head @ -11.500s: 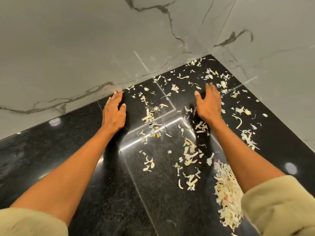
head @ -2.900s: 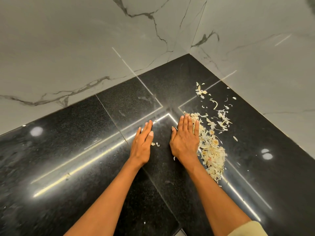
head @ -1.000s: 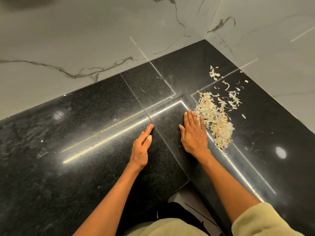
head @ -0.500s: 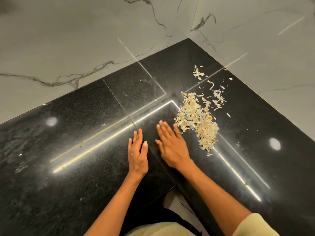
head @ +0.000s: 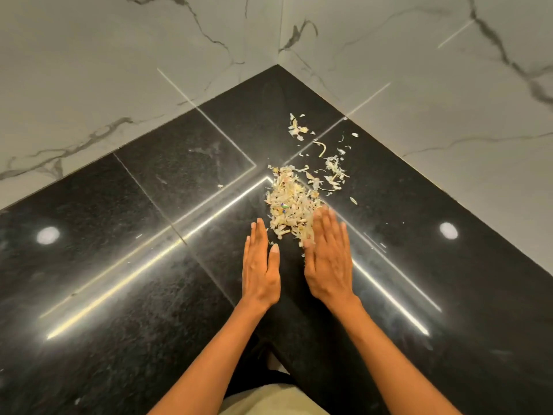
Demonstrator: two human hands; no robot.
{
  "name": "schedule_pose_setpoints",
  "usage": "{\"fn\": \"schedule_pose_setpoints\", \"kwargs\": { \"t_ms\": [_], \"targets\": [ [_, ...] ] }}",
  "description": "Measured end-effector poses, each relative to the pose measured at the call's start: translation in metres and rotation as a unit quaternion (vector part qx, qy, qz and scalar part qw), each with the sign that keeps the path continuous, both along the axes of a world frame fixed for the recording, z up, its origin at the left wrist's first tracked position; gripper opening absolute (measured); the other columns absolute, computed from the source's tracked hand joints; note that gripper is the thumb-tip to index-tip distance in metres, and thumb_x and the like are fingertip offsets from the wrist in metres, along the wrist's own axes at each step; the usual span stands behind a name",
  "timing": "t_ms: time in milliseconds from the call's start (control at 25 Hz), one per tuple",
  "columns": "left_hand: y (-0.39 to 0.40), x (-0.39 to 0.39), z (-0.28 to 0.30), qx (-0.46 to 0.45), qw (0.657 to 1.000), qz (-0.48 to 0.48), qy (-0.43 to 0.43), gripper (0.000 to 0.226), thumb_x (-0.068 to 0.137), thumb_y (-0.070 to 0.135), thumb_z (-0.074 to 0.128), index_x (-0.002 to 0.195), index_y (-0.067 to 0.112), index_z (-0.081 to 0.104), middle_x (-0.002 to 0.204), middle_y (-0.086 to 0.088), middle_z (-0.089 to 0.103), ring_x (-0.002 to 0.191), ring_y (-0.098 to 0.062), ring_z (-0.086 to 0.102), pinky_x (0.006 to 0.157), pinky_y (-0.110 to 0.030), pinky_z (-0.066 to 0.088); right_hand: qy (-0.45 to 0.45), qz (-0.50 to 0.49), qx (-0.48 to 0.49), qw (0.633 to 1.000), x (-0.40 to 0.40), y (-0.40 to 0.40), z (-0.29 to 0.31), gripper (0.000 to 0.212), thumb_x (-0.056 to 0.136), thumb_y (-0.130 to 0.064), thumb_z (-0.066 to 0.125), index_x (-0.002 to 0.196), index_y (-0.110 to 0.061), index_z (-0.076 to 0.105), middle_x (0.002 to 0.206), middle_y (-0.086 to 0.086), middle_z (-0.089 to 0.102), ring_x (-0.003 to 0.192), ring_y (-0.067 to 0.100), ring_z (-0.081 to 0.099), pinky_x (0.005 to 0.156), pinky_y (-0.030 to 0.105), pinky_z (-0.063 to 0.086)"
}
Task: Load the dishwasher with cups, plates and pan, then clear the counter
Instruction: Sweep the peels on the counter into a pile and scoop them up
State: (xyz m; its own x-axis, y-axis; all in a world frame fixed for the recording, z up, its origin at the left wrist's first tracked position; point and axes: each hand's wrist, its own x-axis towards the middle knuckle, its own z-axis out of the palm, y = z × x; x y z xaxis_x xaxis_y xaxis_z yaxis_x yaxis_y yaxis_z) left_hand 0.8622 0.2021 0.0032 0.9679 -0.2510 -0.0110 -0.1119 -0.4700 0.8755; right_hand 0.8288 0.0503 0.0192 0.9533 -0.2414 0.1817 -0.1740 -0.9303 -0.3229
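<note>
White marble walls (head: 119,70) met in a corner well beyond both hands, bounding the black granite counter (head: 119,265) on its two far sides. Wide bare counter stretched outward from the left hand (head: 259,271) and outward from the right hand (head: 329,265). Both hands lay flat, fingers straight, grasping nothing. The pile of pale peelings (head: 290,208) sat just ahead of them, touching the blurred right fingertips and lying just beside the left fingertips. Scattered scraps (head: 332,166) lay farther beyond, toward the corner.
</note>
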Motion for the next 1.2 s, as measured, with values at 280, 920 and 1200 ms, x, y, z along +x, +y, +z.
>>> {"fn": "schedule_pose_setpoints", "kwargs": {
  "t_ms": [280,920,1200],
  "targets": [
    [-0.069,0.019,0.004,-0.03,0.999,0.032,0.004,0.069,0.099,0.044,0.022,0.158,0.011,0.01,0.166,-0.001,0.007,0.153,-0.008,0.002,0.125,-0.043,0.005,0.07,-0.133,0.037,0.988,-0.02,-0.006,-0.028,0.073,0.106,-0.049,0.016,0.159,-0.004,-0.005,0.168,0.012,-0.01,0.155,0.021,-0.011,0.127,0.044,0.003],
    [-0.04,0.081,0.006,-0.198,0.976,0.082,0.038,0.066,0.097,0.036,0.039,0.155,0.009,0.025,0.161,0.002,0.029,0.147,-0.003,0.025,0.123,-0.029,0.022,-0.105,-0.101,0.193,0.97,0.104,-0.013,-0.006,0.062,0.106,-0.041,0.027,0.159,-0.009,0.021,0.167,0.008,0.019,0.155,0.017,0.011,0.127,0.037,0.01],
    [-0.05,0.116,0.006,-0.131,0.99,0.041,0.018,0.068,0.098,0.045,0.036,0.156,0.013,0.022,0.162,0.002,0.024,0.148,-0.005,0.023,0.123,-0.035,0.022,-0.024,-0.23,0.17,0.958,0.109,-0.126,-0.013,0.072,0.103,-0.048,0.021,0.158,-0.002,0.016,0.167,0.015,0.015,0.155,0.022,0.009,0.127,0.043,0.007]
  ]
}}
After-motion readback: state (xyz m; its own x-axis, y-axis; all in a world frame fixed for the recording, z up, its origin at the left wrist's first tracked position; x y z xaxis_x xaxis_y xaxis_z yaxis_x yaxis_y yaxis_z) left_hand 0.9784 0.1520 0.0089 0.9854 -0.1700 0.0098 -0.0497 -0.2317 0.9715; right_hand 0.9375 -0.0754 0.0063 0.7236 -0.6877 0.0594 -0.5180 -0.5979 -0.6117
